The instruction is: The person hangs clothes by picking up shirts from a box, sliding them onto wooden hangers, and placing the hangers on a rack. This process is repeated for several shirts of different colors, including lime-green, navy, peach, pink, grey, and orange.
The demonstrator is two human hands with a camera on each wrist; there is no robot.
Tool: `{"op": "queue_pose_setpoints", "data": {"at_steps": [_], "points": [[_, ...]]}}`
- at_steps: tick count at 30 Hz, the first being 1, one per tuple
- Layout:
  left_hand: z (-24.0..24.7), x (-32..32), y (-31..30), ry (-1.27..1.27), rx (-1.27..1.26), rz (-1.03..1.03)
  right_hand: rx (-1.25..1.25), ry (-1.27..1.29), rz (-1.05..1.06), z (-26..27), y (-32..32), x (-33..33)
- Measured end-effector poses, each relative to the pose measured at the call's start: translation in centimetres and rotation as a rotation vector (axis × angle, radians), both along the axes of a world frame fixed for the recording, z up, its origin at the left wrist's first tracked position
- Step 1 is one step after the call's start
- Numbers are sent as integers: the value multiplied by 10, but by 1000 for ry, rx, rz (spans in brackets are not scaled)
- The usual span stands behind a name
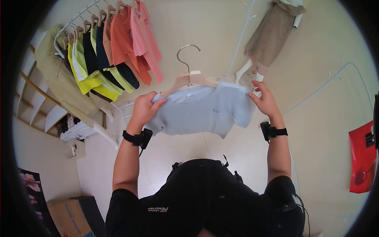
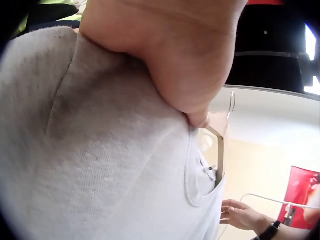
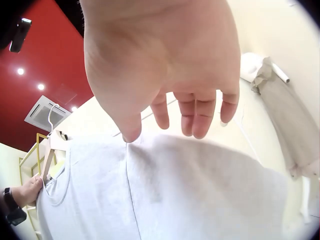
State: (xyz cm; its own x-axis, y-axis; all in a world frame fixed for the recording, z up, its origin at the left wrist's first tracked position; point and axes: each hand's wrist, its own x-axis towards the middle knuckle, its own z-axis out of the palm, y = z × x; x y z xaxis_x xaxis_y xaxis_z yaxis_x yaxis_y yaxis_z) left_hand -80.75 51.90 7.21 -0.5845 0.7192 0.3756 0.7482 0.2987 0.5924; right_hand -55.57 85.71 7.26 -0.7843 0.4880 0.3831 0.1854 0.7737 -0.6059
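A pale blue short-sleeved T-shirt with small lettering on the chest hangs in front of me on a wooden hanger with a metal hook. The hanger sits inside the neckline. My left hand grips the shirt's left shoulder beside the collar, thumb in front and fingers behind the cloth. At the opposite shoulder is my right hand, its fingers spread apart. In the right wrist view, that hand's thumb is right at the shoulder seam, while the other fingers extend above the cloth.
A rail of shirts on hangers stands at the upper left, near a mannequin in beige clothing and shelves. Another mannequin wears a brown skirt at the upper right. A white rack frame and red poster are rightward; cardboard box lower left.
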Motion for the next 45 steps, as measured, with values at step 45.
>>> {"op": "queue_pose_setpoints", "data": {"at_steps": [45], "points": [[158,-331,177,263,149,746,-678,-536,-69,-333,178,-34]]}}
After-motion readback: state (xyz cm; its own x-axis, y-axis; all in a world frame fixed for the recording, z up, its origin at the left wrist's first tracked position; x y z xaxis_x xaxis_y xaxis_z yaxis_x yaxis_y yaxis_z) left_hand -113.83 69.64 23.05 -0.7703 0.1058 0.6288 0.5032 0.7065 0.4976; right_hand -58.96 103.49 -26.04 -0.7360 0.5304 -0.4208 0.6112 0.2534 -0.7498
